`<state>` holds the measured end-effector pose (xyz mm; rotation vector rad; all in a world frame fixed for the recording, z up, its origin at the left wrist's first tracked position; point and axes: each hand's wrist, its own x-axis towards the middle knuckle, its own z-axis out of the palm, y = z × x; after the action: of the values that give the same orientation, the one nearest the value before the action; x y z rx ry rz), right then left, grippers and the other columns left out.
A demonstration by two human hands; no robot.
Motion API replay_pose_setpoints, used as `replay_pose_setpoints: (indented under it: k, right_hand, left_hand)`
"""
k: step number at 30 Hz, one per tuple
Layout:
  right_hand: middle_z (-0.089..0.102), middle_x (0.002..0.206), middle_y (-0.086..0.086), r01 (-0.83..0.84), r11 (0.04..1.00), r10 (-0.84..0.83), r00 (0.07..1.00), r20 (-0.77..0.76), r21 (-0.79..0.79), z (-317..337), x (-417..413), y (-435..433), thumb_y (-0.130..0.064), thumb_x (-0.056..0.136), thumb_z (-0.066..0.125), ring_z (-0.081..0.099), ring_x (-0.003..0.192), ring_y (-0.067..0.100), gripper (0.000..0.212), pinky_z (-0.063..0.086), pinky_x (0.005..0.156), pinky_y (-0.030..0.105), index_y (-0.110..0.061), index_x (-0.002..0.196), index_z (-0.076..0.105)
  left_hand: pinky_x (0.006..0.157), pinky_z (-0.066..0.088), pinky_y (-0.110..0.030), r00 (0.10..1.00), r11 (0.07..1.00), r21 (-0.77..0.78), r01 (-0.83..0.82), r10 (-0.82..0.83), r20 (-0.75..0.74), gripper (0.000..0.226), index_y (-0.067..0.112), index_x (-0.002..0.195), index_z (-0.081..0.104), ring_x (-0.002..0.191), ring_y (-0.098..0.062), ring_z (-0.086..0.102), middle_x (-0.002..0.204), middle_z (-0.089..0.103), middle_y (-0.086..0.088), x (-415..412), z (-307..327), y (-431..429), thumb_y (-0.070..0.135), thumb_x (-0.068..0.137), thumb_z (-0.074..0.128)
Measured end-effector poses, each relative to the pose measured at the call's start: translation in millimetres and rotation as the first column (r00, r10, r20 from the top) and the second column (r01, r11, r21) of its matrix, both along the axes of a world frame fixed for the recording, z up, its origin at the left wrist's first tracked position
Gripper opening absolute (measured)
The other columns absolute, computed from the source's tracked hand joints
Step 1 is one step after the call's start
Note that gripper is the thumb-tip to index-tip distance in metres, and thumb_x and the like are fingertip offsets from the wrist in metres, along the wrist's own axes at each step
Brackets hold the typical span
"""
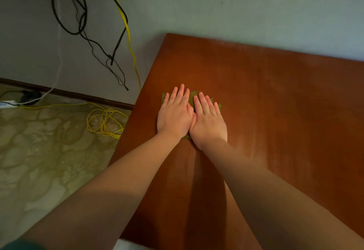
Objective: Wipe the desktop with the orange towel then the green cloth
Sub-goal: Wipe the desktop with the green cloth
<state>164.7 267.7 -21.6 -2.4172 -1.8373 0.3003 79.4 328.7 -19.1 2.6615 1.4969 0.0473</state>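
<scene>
The green cloth (192, 95) lies flat on the reddish-brown wooden desktop (275, 102), close to its left edge. My left hand (174, 114) and my right hand (207, 119) press down on the cloth side by side, palms flat and fingers straight, thumbs touching. The hands cover most of the cloth; only its far edge, its corners and a scrap near my wrists show. The orange towel is not in view.
The desk's far edge meets a pale wall (236, 3). Left of the desk, black cables (82, 23) and a yellow cable (128, 33) hang down the wall. A yellow cable coil (105, 121) and a power strip (8, 104) lie on the patterned floor.
</scene>
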Motion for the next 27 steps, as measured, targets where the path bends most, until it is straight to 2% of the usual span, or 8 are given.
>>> replay_pose_setpoints:
  k: [20, 27]
  right_hand:
    - [-0.01, 0.16, 0.001, -0.099, 0.995, 0.099, 0.995, -0.004, -0.015, 0, -72, -148, -0.035, 0.103, 0.005, -0.011, 0.146, 0.014, 0.053, -0.009, 0.119, 0.032, -0.018, 0.152, -0.004]
    - [-0.011, 0.16, 0.0, -0.126, 0.992, 0.126, 0.992, -0.024, -0.011, 0, -80, -181, -0.035, 0.102, 0.004, -0.013, 0.146, 0.014, 0.053, -0.009, 0.119, 0.033, -0.018, 0.152, -0.005]
  left_hand:
    - [0.121, 0.004, -0.036, 0.996, 0.996, -0.015, -0.09, 0.09, 0.012, 0.053, 0.017, 0.151, 0.008, 0.147, -0.017, 0.001, 0.16, 0.002, -0.003, -79, -4, -155, 0.035, 0.102, 0.017]
    - [0.12, 0.0, -0.035, 0.991, 0.991, -0.037, -0.131, 0.131, -0.008, 0.053, 0.018, 0.151, 0.004, 0.147, -0.016, -0.003, 0.16, -0.003, -0.002, -85, -4, -190, 0.036, 0.102, 0.014]
